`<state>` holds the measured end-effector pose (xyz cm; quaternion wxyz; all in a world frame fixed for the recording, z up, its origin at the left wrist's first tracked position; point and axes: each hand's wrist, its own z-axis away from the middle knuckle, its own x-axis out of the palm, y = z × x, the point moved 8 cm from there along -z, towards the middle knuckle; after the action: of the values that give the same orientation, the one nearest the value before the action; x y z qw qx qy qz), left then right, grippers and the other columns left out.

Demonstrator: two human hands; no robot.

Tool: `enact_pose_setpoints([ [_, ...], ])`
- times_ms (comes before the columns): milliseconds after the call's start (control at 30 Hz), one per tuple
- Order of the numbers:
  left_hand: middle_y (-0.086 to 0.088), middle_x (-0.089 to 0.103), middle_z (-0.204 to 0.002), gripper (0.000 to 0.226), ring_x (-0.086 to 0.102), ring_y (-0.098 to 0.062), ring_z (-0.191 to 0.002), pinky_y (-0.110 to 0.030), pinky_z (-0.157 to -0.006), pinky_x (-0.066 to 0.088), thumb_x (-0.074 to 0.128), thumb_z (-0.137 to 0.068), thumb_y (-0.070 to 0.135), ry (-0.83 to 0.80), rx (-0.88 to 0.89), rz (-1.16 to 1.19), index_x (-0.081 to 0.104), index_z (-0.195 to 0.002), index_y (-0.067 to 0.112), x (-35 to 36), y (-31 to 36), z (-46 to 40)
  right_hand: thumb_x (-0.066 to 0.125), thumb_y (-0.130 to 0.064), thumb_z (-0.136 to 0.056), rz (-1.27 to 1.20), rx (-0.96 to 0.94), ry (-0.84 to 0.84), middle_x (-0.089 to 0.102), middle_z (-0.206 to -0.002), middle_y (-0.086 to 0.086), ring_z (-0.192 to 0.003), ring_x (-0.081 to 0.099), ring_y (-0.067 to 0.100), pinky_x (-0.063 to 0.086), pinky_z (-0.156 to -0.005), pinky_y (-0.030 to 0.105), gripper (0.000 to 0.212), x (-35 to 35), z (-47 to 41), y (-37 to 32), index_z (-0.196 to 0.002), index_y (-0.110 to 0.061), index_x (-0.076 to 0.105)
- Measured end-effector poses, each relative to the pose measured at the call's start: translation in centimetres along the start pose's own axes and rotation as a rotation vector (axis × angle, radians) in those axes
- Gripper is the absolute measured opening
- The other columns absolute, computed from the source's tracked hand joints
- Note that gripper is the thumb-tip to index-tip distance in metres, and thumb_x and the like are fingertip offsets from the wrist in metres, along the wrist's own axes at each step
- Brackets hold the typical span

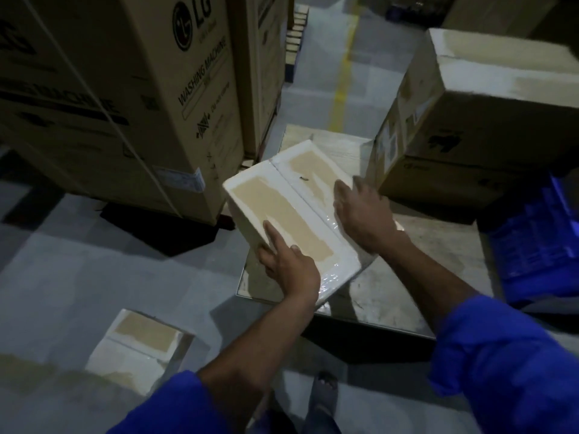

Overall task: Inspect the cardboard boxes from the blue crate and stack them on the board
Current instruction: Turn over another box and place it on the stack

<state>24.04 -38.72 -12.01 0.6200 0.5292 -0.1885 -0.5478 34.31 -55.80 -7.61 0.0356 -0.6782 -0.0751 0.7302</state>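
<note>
Head view: at frame centre a white-taped cardboard box (pixel 291 214) is held tilted over the near-left corner of the pale board (pixel 438 245). The left hand (pixel 288 264) grips the box's lower-left corner, index finger stretched flat along the top face, the other fingers curled over the edge. The right hand (pixel 360 214) lies on the box's right edge with fingers spread and nearly straight, pressing the top. At right a large brown carton (pixel 470 120) sits over the blue crate (pixel 539 239). A second taped box (pixel 141 346) stands on the floor at lower left. Tall washing-machine cartons (pixel 125 89) fill the upper left.
</note>
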Motion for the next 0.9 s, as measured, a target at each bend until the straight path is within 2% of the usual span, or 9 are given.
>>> enact_pose_setpoints([
  [67,-0.01,0.002,-0.168,0.079,0.038,-0.038,-0.14,-0.045,-0.109,0.039,0.039,-0.107,0.01,-0.078,-0.117,0.085,-0.005,-0.16,0.05,1.0,0.5,0.8,0.044,-0.027,-0.102,0.019,0.08,0.02,0.025,-0.166,0.019,-0.15,0.027,0.047,0.025,-0.115,0.072,0.046,0.3,0.0,-2.1,-0.148,-0.022,0.038],
  [133,-0.01,0.009,-0.166,0.08,0.042,-0.036,-0.139,-0.043,-0.103,0.046,0.041,-0.107,0.015,-0.147,-0.215,0.223,-0.006,-0.156,0.058,2.3,0.8,1.8,0.043,-0.03,-0.105,-0.073,0.126,-0.027,0.019,-0.17,0.013,-0.157,0.013,0.04,0.012,-0.119,0.073,0.046,1.8,1.0,-3.8,-0.15,-0.022,0.04],
  [200,-0.002,0.029,-0.151,0.066,0.052,-0.033,-0.126,-0.044,-0.088,0.054,0.046,-0.109,0.028,-0.206,-0.342,0.464,0.01,-0.153,0.063,3.5,0.6,2.7,0.039,-0.035,-0.108,-0.174,0.153,-0.023,0.016,-0.172,0.008,-0.159,0.007,0.032,0.005,-0.122,0.07,0.048,2.9,2.6,-4.3,-0.154,-0.022,0.037],
  [267,-0.003,0.035,-0.137,0.041,0.056,-0.031,-0.112,-0.045,-0.081,0.057,0.045,-0.108,0.033,-0.189,-0.403,0.544,0.035,-0.14,0.056,3.3,0.4,2.6,0.033,-0.04,-0.109,-0.222,0.179,0.032,0.016,-0.173,0.005,-0.16,0.006,0.028,0.002,-0.124,0.066,0.052,3.0,3.8,-3.4,-0.157,-0.022,0.034],
  [333,-0.009,0.036,-0.14,0.023,0.053,-0.027,-0.107,-0.042,-0.09,0.054,0.048,-0.105,0.031,-0.09,-0.291,0.371,0.048,-0.124,0.043,1.7,0.9,0.9,0.028,-0.045,-0.109,-0.178,0.175,0.063,0.016,-0.173,0.005,-0.161,0.006,0.026,0.0,-0.126,0.064,0.055,3.3,4.6,-2.9,-0.16,-0.023,0.03],
  [400,-0.005,0.03,-0.141,0.021,0.043,-0.022,-0.111,-0.034,-0.093,0.047,0.054,-0.102,0.019,-0.008,-0.111,0.226,0.054,-0.122,0.025,-0.2,2.4,-1.3,0.024,-0.048,-0.108,-0.142,0.151,0.089,0.019,-0.173,0.005,-0.161,0.009,0.026,0.002,-0.125,0.063,0.058,3.2,5.1,-3.1,-0.16,-0.022,0.031],
  [567,-0.013,0.032,-0.143,0.026,0.034,-0.034,-0.129,-0.047,-0.108,0.035,0.06,-0.093,0.009,0.148,0.391,-0.138,0.057,-0.117,0.017,-4.0,8.2,-5.7,0.012,-0.054,-0.101,-0.078,0.09,0.085,0.027,-0.17,0.007,-0.159,0.016,0.031,0.01,-0.124,0.065,0.071,2.8,5.4,-3.3,-0.158,-0.018,0.036],
  [733,-0.013,0.037,-0.149,0.045,0.033,-0.036,-0.136,-0.052,-0.11,0.025,0.053,-0.1,0.04,-0.058,0.468,-0.619,0.046,-0.14,0.02,-2.2,9.0,-9.8,0.015,-0.057,-0.101,-0.046,-0.036,0.06,0.032,-0.169,0.005,-0.159,0.02,0.031,0.012,-0.125,0.063,0.072,2.9,6.0,-1.9,-0.157,-0.018,0.04],
  [900,-0.009,0.044,-0.151,0.055,0.041,-0.037,-0.137,-0.056,-0.106,0.033,0.052,-0.1,0.051,-0.178,0.409,-0.578,0.034,-0.146,0.026,-1.3,7.1,-11.5,0.021,-0.061,-0.101,-0.121,-0.147,0.035,0.031,-0.169,0.001,-0.16,0.016,0.026,0.008,-0.127,0.054,0.072,2.8,6.2,-0.5,-0.156,-0.021,0.044],
])
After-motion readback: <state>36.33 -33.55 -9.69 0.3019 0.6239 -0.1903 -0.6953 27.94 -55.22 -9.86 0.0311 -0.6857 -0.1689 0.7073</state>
